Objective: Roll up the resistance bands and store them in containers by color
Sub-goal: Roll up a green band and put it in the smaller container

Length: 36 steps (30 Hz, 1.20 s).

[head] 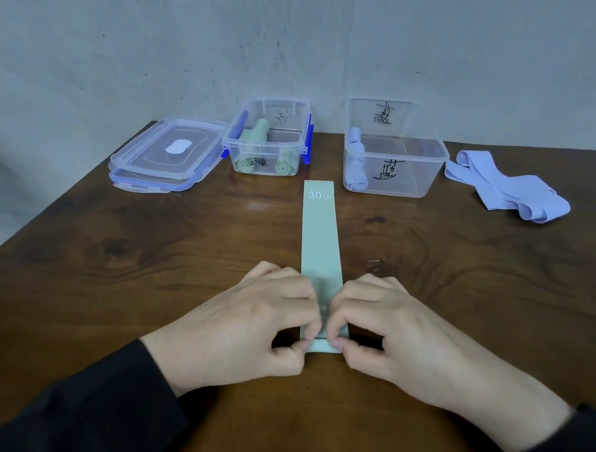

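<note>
- The green band point(320, 237) is laid flat down the middle of the table point(152, 240), its near end pinched by the curled fingers of the left hand point(251, 323) and the right hand point(387, 332)
- First fold should be kept tight and square, or a cone gets rolled
- Edges are best kept lined up while rolling toward the green-roll container point(266, 146)
- Blue bands point(506, 190) get handled after
</note>
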Motion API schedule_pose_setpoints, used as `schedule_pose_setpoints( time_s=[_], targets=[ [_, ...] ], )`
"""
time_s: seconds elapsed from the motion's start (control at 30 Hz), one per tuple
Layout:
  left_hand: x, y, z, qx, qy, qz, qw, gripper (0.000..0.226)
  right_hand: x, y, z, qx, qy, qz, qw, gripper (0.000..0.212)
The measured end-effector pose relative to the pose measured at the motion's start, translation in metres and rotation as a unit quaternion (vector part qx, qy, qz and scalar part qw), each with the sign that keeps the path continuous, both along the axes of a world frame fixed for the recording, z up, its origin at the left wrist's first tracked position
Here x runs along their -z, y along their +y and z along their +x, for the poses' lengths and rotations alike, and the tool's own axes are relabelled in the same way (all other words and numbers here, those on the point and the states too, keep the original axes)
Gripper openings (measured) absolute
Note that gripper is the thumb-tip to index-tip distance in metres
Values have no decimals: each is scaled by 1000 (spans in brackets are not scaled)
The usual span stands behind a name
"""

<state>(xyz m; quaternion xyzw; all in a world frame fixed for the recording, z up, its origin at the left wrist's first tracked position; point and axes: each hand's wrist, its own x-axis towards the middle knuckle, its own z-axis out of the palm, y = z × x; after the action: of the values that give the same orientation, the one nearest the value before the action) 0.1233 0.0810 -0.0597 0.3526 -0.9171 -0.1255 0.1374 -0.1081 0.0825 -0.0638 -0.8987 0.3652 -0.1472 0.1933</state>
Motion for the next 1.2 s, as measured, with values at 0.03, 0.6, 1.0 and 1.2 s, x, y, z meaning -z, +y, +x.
schedule_pose_setpoints(
  time_s=[0.03, 0.6, 1.0, 1.2],
  targets=[
    [0, 0, 0, 2, -5, -10, 1000, 10, 1, 0, 0, 0, -1, -3, 1000, 7],
    [2, -2, 0, -35, -1, -17, 999, 11, 0, -1, -1, 33, -50, 26, 998, 4],
    [4, -5, 5, -49, -2, -26, 998, 12, 4, -3, 0, 41, -24, -24, 999, 32],
    [5, -8, 6, -54, -7, -14, 998, 18, 4, -4, 1, 54, -33, -19, 998, 18]
  ],
)
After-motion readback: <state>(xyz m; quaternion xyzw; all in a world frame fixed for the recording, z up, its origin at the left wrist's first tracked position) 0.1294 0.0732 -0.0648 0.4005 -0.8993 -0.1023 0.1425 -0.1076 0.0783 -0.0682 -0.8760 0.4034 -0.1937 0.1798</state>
